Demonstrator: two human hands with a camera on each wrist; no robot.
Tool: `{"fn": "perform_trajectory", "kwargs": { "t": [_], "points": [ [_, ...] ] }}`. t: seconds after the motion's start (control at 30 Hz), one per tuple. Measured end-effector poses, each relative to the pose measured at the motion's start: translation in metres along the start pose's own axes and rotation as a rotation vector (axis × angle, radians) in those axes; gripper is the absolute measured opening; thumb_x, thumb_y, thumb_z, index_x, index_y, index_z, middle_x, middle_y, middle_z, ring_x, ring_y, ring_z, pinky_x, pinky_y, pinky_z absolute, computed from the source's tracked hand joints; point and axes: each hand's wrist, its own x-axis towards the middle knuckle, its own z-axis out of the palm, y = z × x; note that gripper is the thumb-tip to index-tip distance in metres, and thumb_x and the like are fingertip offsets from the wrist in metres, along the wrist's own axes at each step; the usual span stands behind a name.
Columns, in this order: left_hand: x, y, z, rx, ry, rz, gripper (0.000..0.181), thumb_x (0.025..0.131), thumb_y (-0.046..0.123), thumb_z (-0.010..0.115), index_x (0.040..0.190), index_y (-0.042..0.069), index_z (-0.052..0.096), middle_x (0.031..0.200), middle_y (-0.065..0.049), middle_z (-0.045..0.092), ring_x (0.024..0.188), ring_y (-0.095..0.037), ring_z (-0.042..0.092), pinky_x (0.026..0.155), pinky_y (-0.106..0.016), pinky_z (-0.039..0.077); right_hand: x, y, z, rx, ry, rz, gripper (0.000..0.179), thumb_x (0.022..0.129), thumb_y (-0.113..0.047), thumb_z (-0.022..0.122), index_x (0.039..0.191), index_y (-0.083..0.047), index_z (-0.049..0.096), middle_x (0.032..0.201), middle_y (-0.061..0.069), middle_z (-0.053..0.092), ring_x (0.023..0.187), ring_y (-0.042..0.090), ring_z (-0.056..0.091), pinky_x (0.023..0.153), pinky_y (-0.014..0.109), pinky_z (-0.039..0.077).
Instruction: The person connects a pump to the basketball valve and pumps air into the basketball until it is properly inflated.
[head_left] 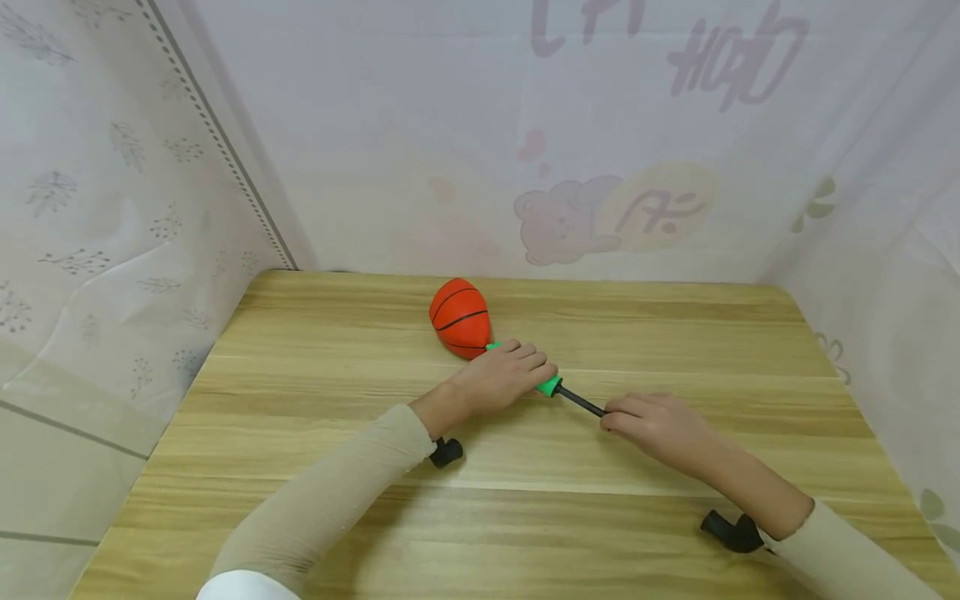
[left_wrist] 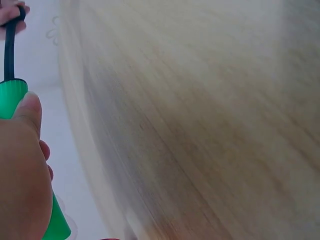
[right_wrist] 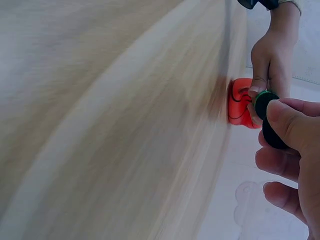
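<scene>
A saggy, partly inflated orange-red basketball (head_left: 458, 315) with black lines rests at the back of the wooden table. Its near end meets the green tip of a hand pump (head_left: 550, 386). My left hand (head_left: 501, 379) grips the pump's green barrel (left_wrist: 13, 92), covering much of it. From the barrel a black rod (head_left: 581, 401) extends toward my right hand (head_left: 660, 425). In the right wrist view, the thumb and fingers of that hand pinch the round black handle (right_wrist: 273, 131) at the rod's outer end.
Wood-grain tabletop (head_left: 525, 533) spreads out below both arms. Pale patterned cloth (head_left: 420, 142) hangs behind the table and along both sides. Black wrist mounts show under the left wrist (head_left: 447, 452) and beside the right wrist (head_left: 731, 532).
</scene>
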Motion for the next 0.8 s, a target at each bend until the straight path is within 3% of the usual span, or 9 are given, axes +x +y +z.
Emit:
{"fn": "perform_trajectory", "kwargs": {
  "t": [0.5, 0.8],
  "points": [
    [-0.001, -0.002, -0.002, 0.013, -0.015, 0.0, 0.022, 0.108, 0.031, 0.047, 0.123, 0.016, 0.051, 0.109, 0.004, 0.055, 0.102, -0.014, 0.05, 0.089, -0.027, 0.041, -0.021, -0.005, -0.023, -0.025, -0.022, 0.002, 0.044, 0.113, -0.025, 0.032, 0.093, -0.015, 0.069, 0.095, -0.001, 0.071, 0.08, 0.014, 0.07, 0.068, 0.032, 0.059],
    [0.002, -0.001, 0.0, 0.013, -0.001, -0.01, 0.018, 0.108, 0.026, 0.048, 0.123, 0.014, 0.05, 0.105, 0.003, 0.053, 0.1, -0.015, 0.049, 0.088, -0.028, 0.04, -0.012, -0.003, -0.021, -0.033, -0.036, 0.008, 0.044, 0.112, -0.023, 0.03, 0.095, -0.014, 0.069, 0.094, -0.001, 0.07, 0.076, 0.013, 0.068, 0.061, 0.027, 0.056]
  ]
}}
